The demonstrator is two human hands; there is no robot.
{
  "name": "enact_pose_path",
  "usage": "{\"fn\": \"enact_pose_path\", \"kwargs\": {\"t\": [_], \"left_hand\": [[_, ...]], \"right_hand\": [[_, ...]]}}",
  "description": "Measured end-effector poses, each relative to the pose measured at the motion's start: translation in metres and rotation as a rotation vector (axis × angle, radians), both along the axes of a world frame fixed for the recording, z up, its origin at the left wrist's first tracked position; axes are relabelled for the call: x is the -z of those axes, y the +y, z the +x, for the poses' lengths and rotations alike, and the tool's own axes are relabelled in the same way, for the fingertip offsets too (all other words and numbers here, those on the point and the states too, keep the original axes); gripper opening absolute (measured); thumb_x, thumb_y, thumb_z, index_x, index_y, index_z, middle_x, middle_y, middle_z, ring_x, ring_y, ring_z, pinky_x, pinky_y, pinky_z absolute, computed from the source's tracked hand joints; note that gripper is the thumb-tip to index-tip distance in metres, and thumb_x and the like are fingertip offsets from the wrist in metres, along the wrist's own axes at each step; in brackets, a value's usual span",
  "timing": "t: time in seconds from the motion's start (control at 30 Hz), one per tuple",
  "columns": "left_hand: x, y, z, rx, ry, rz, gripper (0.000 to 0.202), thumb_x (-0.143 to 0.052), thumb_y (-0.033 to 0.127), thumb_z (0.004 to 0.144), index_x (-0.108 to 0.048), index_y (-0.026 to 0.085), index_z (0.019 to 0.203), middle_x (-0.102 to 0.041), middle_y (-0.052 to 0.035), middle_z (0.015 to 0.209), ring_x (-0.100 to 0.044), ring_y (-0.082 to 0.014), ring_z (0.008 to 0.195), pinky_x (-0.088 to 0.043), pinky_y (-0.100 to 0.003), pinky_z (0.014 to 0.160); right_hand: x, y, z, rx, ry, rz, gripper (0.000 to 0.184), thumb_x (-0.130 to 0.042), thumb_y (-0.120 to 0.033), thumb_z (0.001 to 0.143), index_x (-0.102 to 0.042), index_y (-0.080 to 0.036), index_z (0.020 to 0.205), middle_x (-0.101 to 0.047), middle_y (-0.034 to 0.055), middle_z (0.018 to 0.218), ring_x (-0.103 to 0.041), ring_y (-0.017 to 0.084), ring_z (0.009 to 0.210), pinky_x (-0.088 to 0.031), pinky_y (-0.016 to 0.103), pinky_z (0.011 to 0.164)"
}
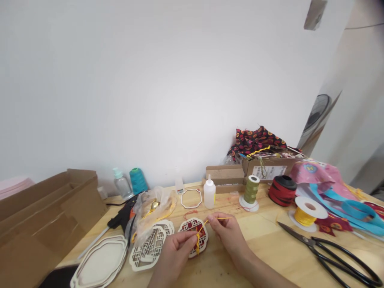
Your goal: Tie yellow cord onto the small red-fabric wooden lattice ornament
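My left hand [177,250] is closed, pinching a yellow cord [198,240] where it loops beside a white fretwork ornament with red patterned fabric [192,228] lying on the wooden table [264,240]. My right hand [226,232] is closed too, its fingertips pinching the cord's other end, which runs taut up and right to about the thumb. Both hands hover just over the ornament at the table's front middle.
Fretwork cut-outs [150,248] and blank frames [100,264] lie at left by a glue gun [123,216] and cardboard box [45,220]. A glue bottle [209,194], green [251,190] and yellow [304,214] spools, red-black ribbon roll [282,190], and black scissors [333,252] sit at right.
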State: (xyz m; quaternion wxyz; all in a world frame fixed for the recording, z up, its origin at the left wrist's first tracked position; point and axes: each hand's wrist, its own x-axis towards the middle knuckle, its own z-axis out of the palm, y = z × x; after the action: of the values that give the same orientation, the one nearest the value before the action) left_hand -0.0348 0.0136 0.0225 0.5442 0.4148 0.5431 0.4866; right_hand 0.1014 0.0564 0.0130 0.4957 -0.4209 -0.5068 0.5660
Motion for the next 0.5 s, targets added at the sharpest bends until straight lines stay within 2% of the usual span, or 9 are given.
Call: {"fn": "enact_pose_path", "kwargs": {"t": [0.17,0.23,0.37,0.43,0.5], "left_hand": [[0.0,0.0,-0.002,0.057,0.013,0.018,0.02,-0.064,0.03,0.059,-0.071,0.014,0.069,-0.062,0.0014,0.044,-0.055,-0.0123,0.052,-0.041,-0.018,0.052],[0.0,-0.001,0.0,0.065,0.062,0.042,0.02,-0.062,0.031,0.061,-0.071,0.014,0.068,-0.065,0.0006,0.05,-0.055,-0.0126,0.052,-0.04,-0.018,0.051],[0.005,-0.003,0.003,0.066,0.106,0.105,0.022,-0.059,0.033,0.063,-0.07,0.015,0.07,-0.068,0.0004,0.056,-0.057,-0.0149,0.056,-0.041,-0.019,0.052],[0.012,-0.002,0.005,0.026,0.085,0.128,0.023,-0.061,0.035,0.061,-0.07,0.015,0.069,-0.069,-0.0007,0.058,-0.059,-0.0177,0.06,-0.043,-0.022,0.056],[0.021,0.0,0.008,0.0,0.048,0.144,0.026,-0.061,0.037,0.058,-0.07,0.015,0.069,-0.069,-0.0023,0.059,-0.06,-0.0209,0.064,-0.045,-0.025,0.059]], "right_hand": [[0.0,0.0,0.001,-0.007,-0.039,0.069,0.028,-0.055,-0.039,0.068,-0.056,-0.013,0.057,-0.035,-0.006,0.042,-0.028,0.006,0.04,-0.022,0.018,0.039],[-0.001,0.001,0.004,0.006,-0.092,0.191,0.027,-0.053,-0.036,0.071,-0.057,-0.013,0.056,-0.041,-0.0037,0.047,-0.033,0.008,0.045,-0.026,0.019,0.042],[-0.006,0.006,0.012,0.032,-0.3,0.55,0.024,-0.05,-0.028,0.075,-0.059,-0.015,0.056,-0.044,-0.0013,0.051,-0.04,0.011,0.051,-0.031,0.021,0.049],[-0.006,0.008,0.013,0.044,-0.363,0.634,0.024,-0.049,-0.026,0.076,-0.059,-0.015,0.057,-0.044,-0.0012,0.051,-0.041,0.011,0.051,-0.031,0.021,0.049],[-0.004,0.01,0.013,0.057,-0.39,0.65,0.025,-0.047,-0.026,0.077,-0.059,-0.016,0.058,-0.044,-0.001,0.052,-0.04,0.011,0.05,-0.031,0.021,0.049]]}}
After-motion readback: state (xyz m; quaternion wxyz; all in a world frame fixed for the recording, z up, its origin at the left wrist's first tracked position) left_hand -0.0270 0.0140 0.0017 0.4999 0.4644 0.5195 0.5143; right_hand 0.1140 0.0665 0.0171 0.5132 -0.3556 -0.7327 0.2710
